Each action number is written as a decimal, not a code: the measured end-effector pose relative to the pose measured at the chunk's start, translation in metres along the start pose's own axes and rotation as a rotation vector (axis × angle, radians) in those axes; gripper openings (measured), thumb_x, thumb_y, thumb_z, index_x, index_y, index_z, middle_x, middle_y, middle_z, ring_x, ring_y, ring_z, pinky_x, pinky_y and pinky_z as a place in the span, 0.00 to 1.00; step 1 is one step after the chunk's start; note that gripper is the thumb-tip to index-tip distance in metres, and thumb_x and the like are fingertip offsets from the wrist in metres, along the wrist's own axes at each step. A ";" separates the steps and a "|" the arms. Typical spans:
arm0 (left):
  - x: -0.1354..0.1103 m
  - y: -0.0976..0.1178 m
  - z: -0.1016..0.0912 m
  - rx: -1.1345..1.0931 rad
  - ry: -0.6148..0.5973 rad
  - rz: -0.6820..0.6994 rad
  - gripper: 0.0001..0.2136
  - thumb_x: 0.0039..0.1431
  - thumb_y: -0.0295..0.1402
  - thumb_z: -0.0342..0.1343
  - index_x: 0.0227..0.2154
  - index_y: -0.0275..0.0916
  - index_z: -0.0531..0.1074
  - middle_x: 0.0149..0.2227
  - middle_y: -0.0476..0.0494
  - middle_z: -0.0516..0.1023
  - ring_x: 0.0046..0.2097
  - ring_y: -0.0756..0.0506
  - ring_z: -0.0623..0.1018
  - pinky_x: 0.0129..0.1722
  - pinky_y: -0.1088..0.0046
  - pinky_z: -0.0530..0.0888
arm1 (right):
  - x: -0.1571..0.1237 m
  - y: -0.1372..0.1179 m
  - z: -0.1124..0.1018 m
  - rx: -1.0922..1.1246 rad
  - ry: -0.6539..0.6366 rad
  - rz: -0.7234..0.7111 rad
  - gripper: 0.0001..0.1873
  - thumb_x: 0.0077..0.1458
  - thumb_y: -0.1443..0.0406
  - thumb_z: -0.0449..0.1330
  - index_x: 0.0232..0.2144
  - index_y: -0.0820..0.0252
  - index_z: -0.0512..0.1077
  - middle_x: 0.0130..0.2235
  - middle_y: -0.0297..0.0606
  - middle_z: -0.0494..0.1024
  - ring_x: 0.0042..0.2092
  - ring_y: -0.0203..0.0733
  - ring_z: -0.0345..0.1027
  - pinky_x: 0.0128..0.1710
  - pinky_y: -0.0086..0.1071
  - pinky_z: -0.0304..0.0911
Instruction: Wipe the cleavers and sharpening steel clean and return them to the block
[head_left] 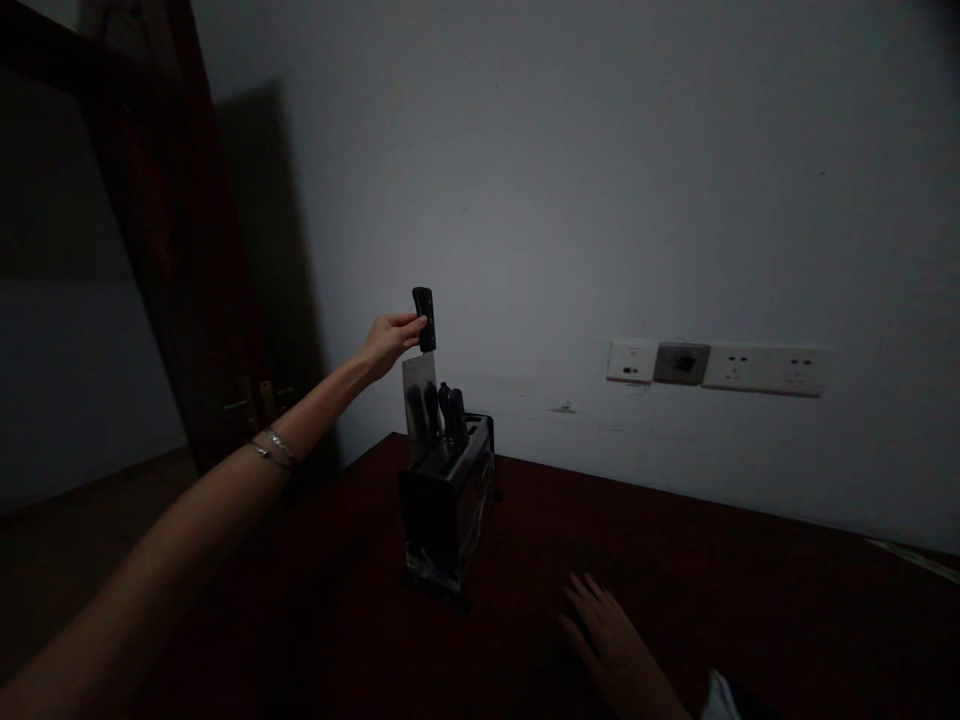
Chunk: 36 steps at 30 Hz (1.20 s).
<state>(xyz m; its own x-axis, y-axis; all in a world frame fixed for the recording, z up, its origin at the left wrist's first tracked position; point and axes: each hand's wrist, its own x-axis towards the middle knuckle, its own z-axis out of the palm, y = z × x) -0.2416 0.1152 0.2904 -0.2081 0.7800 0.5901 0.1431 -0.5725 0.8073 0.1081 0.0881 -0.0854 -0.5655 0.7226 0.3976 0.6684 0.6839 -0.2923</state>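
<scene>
The cleaver (418, 400) stood upright above the left part of the block (435, 520), handle up, its broad blade running down to the slots; how far the lower edge sat inside was too dark to tell. The left hand (390, 342) had the black handle pinched between thumb and fingers, coming in from the left, with bracelets (274, 450) around its wrist. Just right of the blade, black-handled knives (456, 415) stuck up out of the block, close together. The block, dark with a paler smear low on its near side, stood on the far left part of the dark red table (547, 530). Near and to the right, the right hand (611, 635) held nothing, its fingers stretched out and a little apart over the table; whether the palm touched the wood could not be told. Beyond the table rose a pale wall (525, 200), with a row of sockets (765, 368) on the right. Far left was a dark red door (150, 250), its details lost in the gloom
</scene>
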 end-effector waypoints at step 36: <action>-0.033 -0.031 -0.004 -0.014 -0.014 -0.085 0.13 0.39 0.34 0.65 0.29 0.32 0.76 0.29 0.44 0.77 0.34 0.49 0.74 0.43 0.67 0.69 | 0.000 -0.001 -0.001 -0.017 -0.013 0.000 0.26 0.58 0.52 0.46 0.52 0.60 0.66 0.56 0.44 0.63 0.58 0.54 0.53 0.55 0.49 0.56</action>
<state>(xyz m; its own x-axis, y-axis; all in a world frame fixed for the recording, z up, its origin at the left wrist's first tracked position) -0.2433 0.1064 0.2457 -0.2057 0.8294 0.5194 0.1119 -0.5073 0.8545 0.1076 0.0872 -0.0842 -0.5721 0.7236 0.3861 0.6762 0.6826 -0.2772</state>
